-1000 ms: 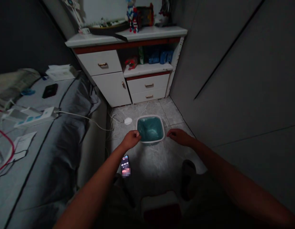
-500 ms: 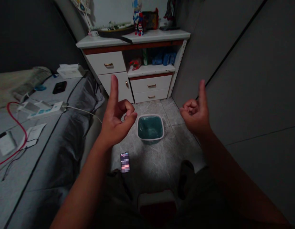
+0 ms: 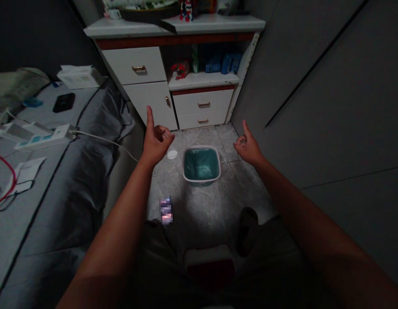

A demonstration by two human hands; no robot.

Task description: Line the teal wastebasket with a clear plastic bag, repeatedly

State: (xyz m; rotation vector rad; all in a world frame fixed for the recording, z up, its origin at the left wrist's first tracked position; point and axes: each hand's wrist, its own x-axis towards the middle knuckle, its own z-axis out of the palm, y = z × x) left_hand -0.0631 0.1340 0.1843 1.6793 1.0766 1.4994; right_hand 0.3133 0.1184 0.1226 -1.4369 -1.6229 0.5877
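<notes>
bin (image 3: 202,182) on the tiled floor (image 3: 250,184), upright and untouched

biggest first on my feed: the bed (image 3: 57,193) fills the left side, and straight ahead stands the white cabinet (image 3: 179,40). its open shelf (image 3: 214,79) holds blue packs (image 3: 231,63), a red item (image 3: 181,68) and something slim and green (image 3: 195,58), too dim for me to name.

down to the bin now! teal, pale-rimmed, sitting between the two hands as i see it, touching neither. inside i catch the sheen of what looks like a thin liner (image 3: 202,163). over on the bed, a white box (image 3: 79,77) with a pale sheet lying across its top.

hands next: left hand (image 3: 156,146) and right hand (image 3: 248,148) both up, index fingers straight, the rest curled in narrow, no object showing in either. i read this step as a two-handed pointing gesture. any touch on the bin would, i judge, call for lowering both hands and spreading those fingers.

smaller still, a phone (image 3: 166,210) with a pixelated screen on the floor, and a white disc (image 3: 172,154) beyond it.
</notes>
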